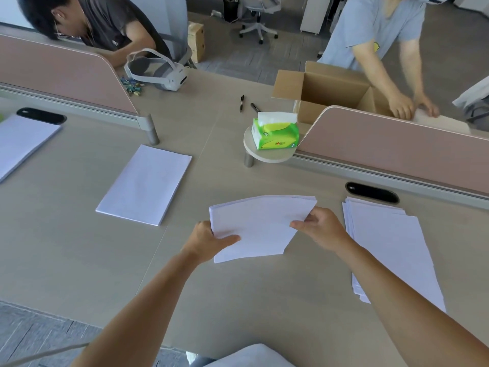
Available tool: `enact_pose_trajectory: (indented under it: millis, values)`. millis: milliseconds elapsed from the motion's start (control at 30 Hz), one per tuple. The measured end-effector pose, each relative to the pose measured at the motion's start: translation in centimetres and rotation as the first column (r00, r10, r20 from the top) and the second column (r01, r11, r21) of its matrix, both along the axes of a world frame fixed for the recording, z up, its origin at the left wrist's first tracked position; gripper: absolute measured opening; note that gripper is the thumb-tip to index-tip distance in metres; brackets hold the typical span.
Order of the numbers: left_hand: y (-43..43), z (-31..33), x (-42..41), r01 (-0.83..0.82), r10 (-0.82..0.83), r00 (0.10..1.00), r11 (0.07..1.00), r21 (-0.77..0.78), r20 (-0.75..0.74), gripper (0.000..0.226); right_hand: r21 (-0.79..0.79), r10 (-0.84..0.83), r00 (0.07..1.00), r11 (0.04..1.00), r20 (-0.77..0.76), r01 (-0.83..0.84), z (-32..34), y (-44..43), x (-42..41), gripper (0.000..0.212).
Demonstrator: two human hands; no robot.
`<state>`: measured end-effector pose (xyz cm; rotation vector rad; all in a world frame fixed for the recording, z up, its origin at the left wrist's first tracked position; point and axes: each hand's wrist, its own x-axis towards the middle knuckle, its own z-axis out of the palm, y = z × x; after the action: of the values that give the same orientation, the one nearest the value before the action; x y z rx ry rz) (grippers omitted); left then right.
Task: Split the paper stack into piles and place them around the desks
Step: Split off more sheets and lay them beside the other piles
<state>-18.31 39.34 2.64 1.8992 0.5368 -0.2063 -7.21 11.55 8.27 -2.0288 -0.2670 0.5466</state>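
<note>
at the far left edge of the frame a neat paper pile point(21, 144) lies flat on the pale surface point(79, 247), beside a black oval cable port point(41, 115). behind it a pink divider point(66, 75) runs across the upper left, and a person in a dark shirt point(105, 19) leans over the far side. right of the divider's end sit a scatter of small coloured clips point(132, 86) and a white headset point(158, 71). lower, left of centre, a second pile point(145, 184) lies squared and slanted on the surface, well apart from the first.

in the lower middle the left hand point(209, 241) clamps the lower left edge of a sheaf point(259, 226) of white sheets, thumb on top and fingers underneath. the sheaf is slightly fanned; whether it touches the surface cannot be told. the right hand point(320, 226) pinches its right edge, thumb on top.

above the sheaf, two black pens point(241, 103) lie near each other, and a green tissue pack point(275, 135) stands on a small round shelf point(270, 154). further right an open cardboard box point(330, 88) sits behind a second pink divider point(397, 149), where a person in a light blue shirt point(370, 27) has both hands low at the box. at the right, a loosely stacked pile point(391, 247) with uneven edges lies on the surface below another cable port point(371, 192), partly hidden by the right forearm.
</note>
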Motion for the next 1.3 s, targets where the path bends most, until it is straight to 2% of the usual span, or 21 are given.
enact_pose_trajectory:
  millis: [67, 133, 200, 267, 367, 433, 533, 633, 833, 933, 1000, 1067, 1133, 1167, 1300]
  values:
    - [0.6, -0.1, -0.2, 0.019, -0.016, 0.999, 0.998, -0.067, 0.042, 0.038, -0.023, 0.017, 0.999, 1.0, 0.035, -0.016, -0.1, -0.5, 0.2, 0.025]
    - [1.4, -0.5, -0.6, -0.028, 0.04, 0.996, 0.987, -0.155, 0.077, 0.037, -0.027, 0.014, 0.998, 1.0, 0.063, -0.013, -0.5, -0.8, 0.4, 0.022]
    - [2.1, -0.7, -0.8, -0.107, 0.121, 0.99, 0.976, -0.189, 0.066, 0.026, -0.028, -0.01, 0.996, 1.0, 0.085, 0.012, -1.1, -0.6, 0.7, 0.013]
    - [2.3, -0.8, -0.7, -0.175, 0.185, 0.981, 0.972, -0.158, 0.05, 0.016, -0.047, -0.061, 0.991, 0.997, 0.119, 0.067, -1.6, -0.1, 1.1, 0.006]
    - [2.6, -0.8, 0.2, -0.217, 0.225, 0.972, 0.97, -0.111, 0.061, 0.016, -0.071, -0.095, 0.975, 0.991, 0.201, 0.111, -2.0, 1.1, 2.2, 0.025]
    - [3.3, -0.8, 1.2, -0.206, 0.213, 0.975, 0.972, -0.112, 0.059, 0.009, -0.068, -0.09, 0.976, 0.992, 0.197, 0.105, -1.8, 2.0, 3.2, 0.029]
    - [4.9, -0.3, 2.9, -0.177, 0.179, 0.984, 0.981, -0.078, 0.013, 0.01, -0.135, -0.106, 0.984, 0.983, 0.141, 0.125, -1.5, 3.6, 5.2, 0.025]
    - [7.3, -0.1, 4.8, -0.145, 0.144, 0.987, 0.989, -0.012, -0.065, 0.007, -0.2, -0.133, 0.991, 0.97, 0.022, 0.135, -2.0, 5.8, 7.0, 0.017]
    - [12.0, -2.4, 8.3, -0.097, 0.09, 0.962, 0.995, -0.014, -0.257, 0.003, -0.296, -0.184, 0.966, 0.947, -0.181, 0.125, -6.4, 11.3, 9.3, 0.015]
    - [13.5, -4.2, 10.3, -0.141, 0.137, 0.934, 0.99, 0.011, -0.329, 0.01, -0.324, -0.243, 0.944, 0.932, -0.224, 0.163, -8.5, 13.3, 9.9, 0.013]
    - [14.3, -5.2, 12.0, -0.149, 0.153, 0.931, 0.988, 0.038, -0.332, 0.007, -0.338, -0.282, 0.924, 0.922, -0.257, 0.188, -9.6, 14.3, 10.8, 0.011]
    - [14.9, -6.0, 13.6, -0.099, 0.126, 0.928, 0.991, 0.093, -0.35, 0.003, -0.342, -0.31, 0.91, 0.916, -0.274, 0.209, -10.9, 15.1, 12.3, 0.01]
    - [15.3, -6.9, 15.2, -0.02, 0.08, 0.922, 0.987, 0.161, -0.379, 0.022, -0.343, -0.29, 0.912, 0.921, -0.29, 0.184, -12.3, 16.0, 13.9, 0.013]
    - [15.5, -7.3, 15.9, 0.012, 0.065, 0.919, 0.981, 0.191, -0.389, 0.025, -0.345, -0.278, 0.913, 0.923, -0.298, 0.169, -13.0, 16.3, 14.6, 0.014]
    - [16.7, -8.8, 17.9, 0.09, 0.012, 0.922, 0.965, 0.244, -0.388, 0.011, -0.363, -0.282, 0.913, 0.917, -0.295, 0.166, -15.5, 16.7, 16.6, 0.017]
